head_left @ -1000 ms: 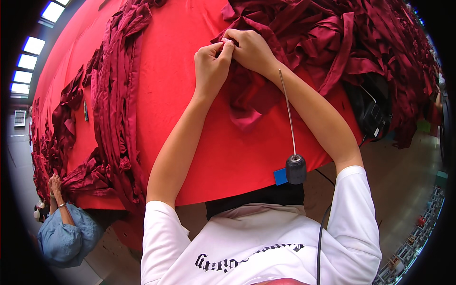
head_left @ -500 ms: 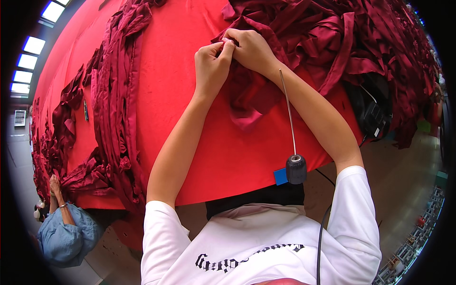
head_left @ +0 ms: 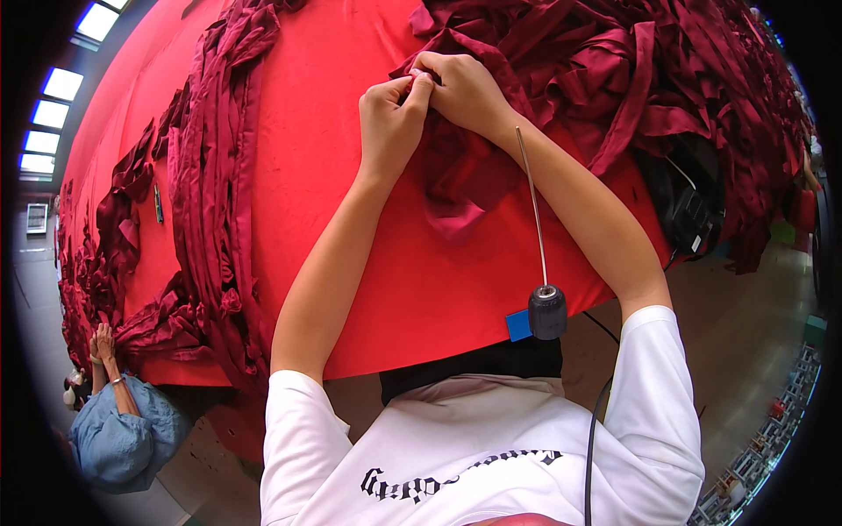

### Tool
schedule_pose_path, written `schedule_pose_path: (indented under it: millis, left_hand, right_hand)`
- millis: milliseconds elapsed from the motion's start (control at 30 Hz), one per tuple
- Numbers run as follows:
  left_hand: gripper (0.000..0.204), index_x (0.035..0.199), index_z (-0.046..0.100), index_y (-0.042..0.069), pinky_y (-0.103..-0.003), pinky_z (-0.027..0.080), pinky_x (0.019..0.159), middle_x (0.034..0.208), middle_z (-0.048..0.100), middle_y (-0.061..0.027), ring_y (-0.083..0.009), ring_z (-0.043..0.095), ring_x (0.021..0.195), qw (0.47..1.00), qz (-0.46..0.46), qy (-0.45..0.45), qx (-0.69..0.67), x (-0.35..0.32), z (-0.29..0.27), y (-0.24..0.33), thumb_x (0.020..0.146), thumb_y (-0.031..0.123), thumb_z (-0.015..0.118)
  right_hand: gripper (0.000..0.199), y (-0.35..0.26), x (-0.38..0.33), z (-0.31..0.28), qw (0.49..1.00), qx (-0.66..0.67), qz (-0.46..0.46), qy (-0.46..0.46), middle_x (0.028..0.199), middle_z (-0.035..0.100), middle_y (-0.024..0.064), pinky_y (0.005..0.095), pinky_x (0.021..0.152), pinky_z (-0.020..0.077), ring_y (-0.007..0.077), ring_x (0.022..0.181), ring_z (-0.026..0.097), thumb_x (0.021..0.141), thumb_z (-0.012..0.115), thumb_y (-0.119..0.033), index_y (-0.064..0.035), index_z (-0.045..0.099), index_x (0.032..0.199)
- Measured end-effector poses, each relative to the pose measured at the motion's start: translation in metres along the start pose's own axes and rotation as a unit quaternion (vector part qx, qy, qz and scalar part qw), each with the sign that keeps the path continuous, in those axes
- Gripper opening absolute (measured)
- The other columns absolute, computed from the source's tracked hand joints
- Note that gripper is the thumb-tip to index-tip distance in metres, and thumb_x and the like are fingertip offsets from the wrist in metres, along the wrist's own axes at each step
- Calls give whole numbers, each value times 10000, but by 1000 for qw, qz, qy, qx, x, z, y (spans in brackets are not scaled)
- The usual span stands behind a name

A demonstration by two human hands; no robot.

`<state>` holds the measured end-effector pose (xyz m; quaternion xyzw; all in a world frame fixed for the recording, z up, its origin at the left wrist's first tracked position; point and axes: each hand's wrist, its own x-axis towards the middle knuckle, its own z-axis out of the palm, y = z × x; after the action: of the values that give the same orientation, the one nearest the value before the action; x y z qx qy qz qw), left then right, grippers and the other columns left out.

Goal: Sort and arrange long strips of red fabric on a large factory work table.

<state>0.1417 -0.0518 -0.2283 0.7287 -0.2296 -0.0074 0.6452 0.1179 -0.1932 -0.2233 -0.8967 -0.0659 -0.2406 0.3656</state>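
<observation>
My left hand [head_left: 392, 120] and my right hand [head_left: 465, 95] meet over the red-covered table [head_left: 316, 175]. Both are closed, with thumbs and fingertips pinched together on the edge of a maroon fabric strip [head_left: 456, 193]. The strip hangs down below my right wrist and lies on the table. Part of what the fingertips grip is hidden. Just beyond my right hand begins a large heap of maroon fabric strips [head_left: 588, 79]. Below my right forearm, a thin metal rod with a black knob [head_left: 547, 313] stands out in front of me.
Long maroon strips [head_left: 215, 175] run in a bundle to the left. A small thin tool [head_left: 158, 203] lies beyond them. At the right table edge sits a black device [head_left: 693, 206] with a cable. Another person in a blue garment [head_left: 127, 434] works at the far left.
My hands keep the same pinch on the fabric strip and have hardly moved. The other person's hands at the far left have shifted slightly.
</observation>
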Motion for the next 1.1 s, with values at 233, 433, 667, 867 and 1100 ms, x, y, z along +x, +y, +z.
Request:
schedule_pose_path:
  millis: [233,433,667,867,1100]
  left_hand:
    - [344,727,603,-60,-318,311,467,508,405,-32,-44,415,516,1000,-2,0,-2,0,0,2,940,208,634]
    - [356,710,581,-55,-321,297,465,516,378,-29,-43,401,514,1000,3,-2,2,0,0,3,943,209,627]
    - [361,707,582,-57,-325,300,465,508,384,-35,-47,404,510,1000,2,-5,6,0,0,1,943,213,626]
    - [364,707,588,-59,-327,306,465,504,394,-41,-52,409,505,1000,6,-1,5,0,0,0,944,216,626]
    - [371,693,578,-53,-330,298,463,504,380,-39,-49,400,505,1000,1,-3,8,0,0,1,946,215,626]
  right_hand:
    - [176,2,1,1,1000,-2,-10,5,780,678,201,438,619,501,378,728,675,867,590,-167,-12,661,911]
    - [170,2,0,0,1000,0,-15,9,776,676,198,439,615,497,377,726,673,868,586,-163,-11,654,901]
    - [166,2,0,1,1000,-2,-12,8,773,675,196,439,612,495,378,724,671,866,588,-160,-13,655,904]
    - [167,1,0,1,1000,2,-11,4,768,676,195,441,609,496,383,716,669,861,592,-160,-14,658,906]
    - [246,0,1,-1,1000,-6,17,-16,801,703,195,485,700,529,384,784,691,865,587,-246,-26,687,913]
